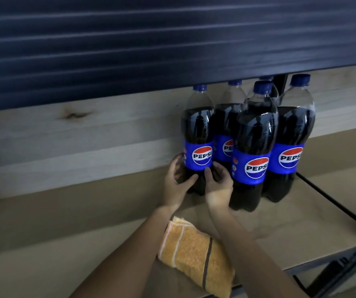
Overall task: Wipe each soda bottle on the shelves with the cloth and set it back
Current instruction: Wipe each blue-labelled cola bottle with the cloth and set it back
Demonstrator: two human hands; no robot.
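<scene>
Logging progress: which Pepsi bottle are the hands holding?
The leftmost bottle: left hand and right hand grip its base; the other bottles stand untouched.

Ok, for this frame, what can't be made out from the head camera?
- Rearmost Pepsi bottle: only its cap and shoulder show; the front Pepsi bottle hides the rest.
- Base of the leftmost Pepsi bottle: covered by the left hand and right hand holding it.
- Orange towel: its lower corner is cut off by the bottom edge, and its left edge lies behind the left forearm.
- Upper shelf: blurred; contents unseen.
</scene>
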